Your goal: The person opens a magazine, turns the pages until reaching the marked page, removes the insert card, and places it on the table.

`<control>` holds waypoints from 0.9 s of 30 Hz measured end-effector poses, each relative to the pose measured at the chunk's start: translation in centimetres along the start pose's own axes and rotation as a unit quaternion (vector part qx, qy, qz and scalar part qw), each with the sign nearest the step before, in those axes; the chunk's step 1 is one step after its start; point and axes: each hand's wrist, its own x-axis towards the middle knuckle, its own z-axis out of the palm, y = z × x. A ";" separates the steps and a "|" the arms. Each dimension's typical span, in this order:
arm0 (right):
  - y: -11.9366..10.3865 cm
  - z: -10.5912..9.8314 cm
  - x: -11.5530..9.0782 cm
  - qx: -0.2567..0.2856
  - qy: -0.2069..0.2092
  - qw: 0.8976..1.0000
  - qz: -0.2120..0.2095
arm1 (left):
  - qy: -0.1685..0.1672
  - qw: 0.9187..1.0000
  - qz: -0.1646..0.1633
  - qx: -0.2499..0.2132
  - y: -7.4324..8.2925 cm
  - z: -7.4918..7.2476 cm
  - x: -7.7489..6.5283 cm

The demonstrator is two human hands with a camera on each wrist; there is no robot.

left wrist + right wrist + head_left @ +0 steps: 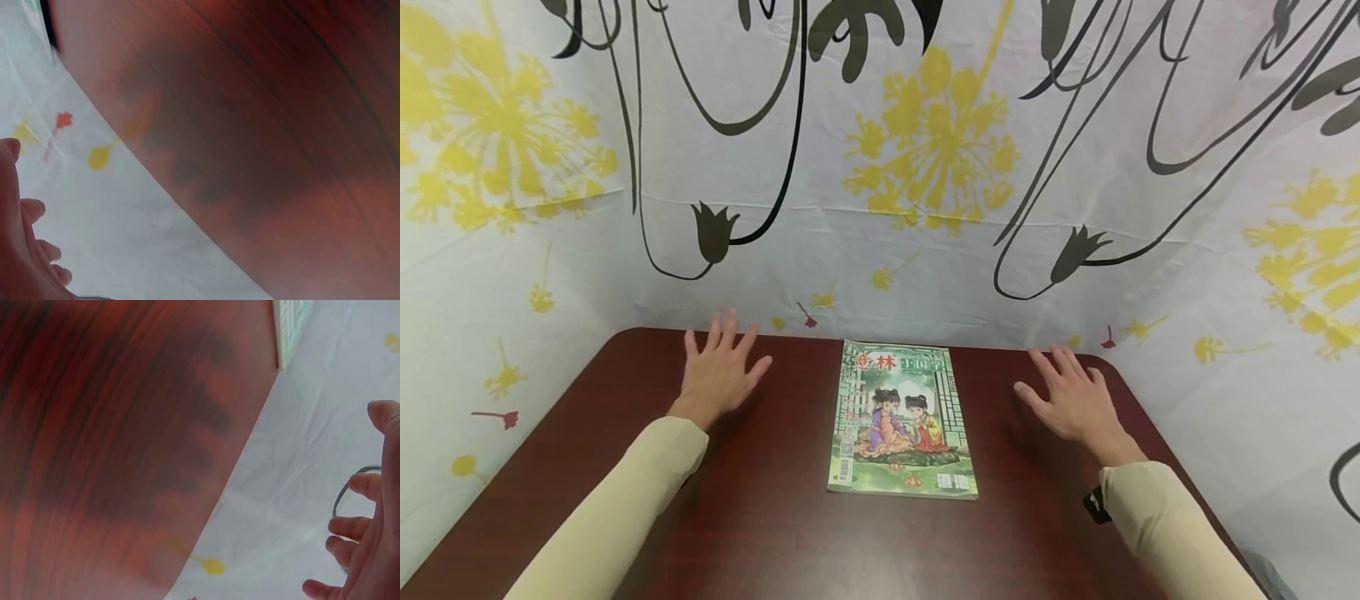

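Observation:
A magazine [901, 421] with a green illustrated cover, two drawn figures and Chinese lettering, lies flat on the dark red wooden table [850, 542]. Left of it, my left hand [717, 377] is held with fingers spread, holding nothing. On the other side my right hand [1072, 402] is likewise spread, and nothing is in it. Both hands are apart from the magazine. In the left wrist view the left hand [25, 231] shows at the lower left, its shadow falling on the tabletop. The right wrist view has the right hand [365, 531] at the right edge, with a corner of the magazine [290, 328] above.
A white cloth [820, 275] printed with yellow and grey flowers hangs behind the table and along both sides. The table's far edge meets this cloth. A black band [1097, 505] shows at the right sleeve's cuff.

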 end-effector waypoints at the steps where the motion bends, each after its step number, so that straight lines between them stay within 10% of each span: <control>1: -0.3 0.0 0.0 0.001 0.002 1.000 -0.005 | -0.003 1.000 0.003 0.001 0.4 0.0 0.0; 27: -7.1 1.5 -0.8 0.043 -0.048 0.989 -0.136 | -0.095 0.983 0.151 -0.052 9.8 2.0 -0.9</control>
